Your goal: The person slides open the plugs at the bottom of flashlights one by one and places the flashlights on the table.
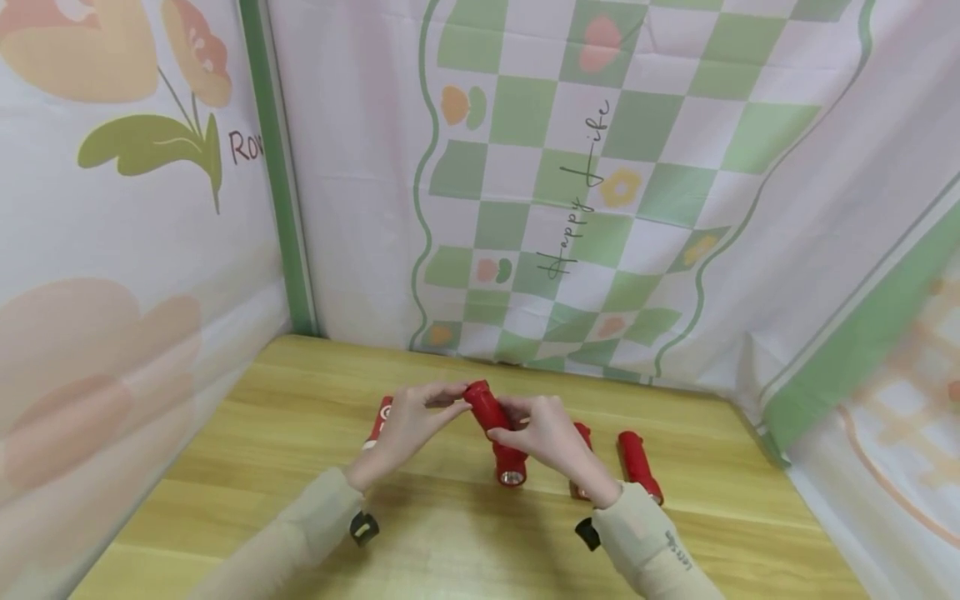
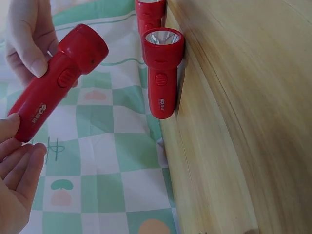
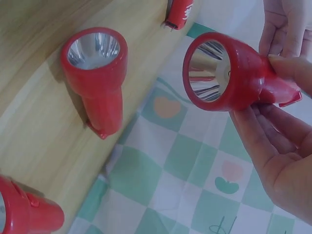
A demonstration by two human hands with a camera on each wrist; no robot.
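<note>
A red flashlight (image 1: 489, 410) is held above the table between both hands, its lens end toward the person. My left hand (image 1: 411, 425) pinches the tail end with thumb and fingers. Around the barrel, near the lens end, my right hand (image 1: 546, 433) grips with its thumb on one side and fingers on the other. The left wrist view shows the held flashlight (image 2: 61, 80) with its switch and white print. In the right wrist view its clear lens and reflector (image 3: 209, 70) face the camera.
Two more red flashlights lie on the wooden table to the right, one (image 1: 637, 462) in full view and one (image 1: 582, 435) partly behind the right wrist. A red object with white markings (image 1: 381, 417) lies behind the left hand. Printed curtains (image 1: 360, 208) surround the table.
</note>
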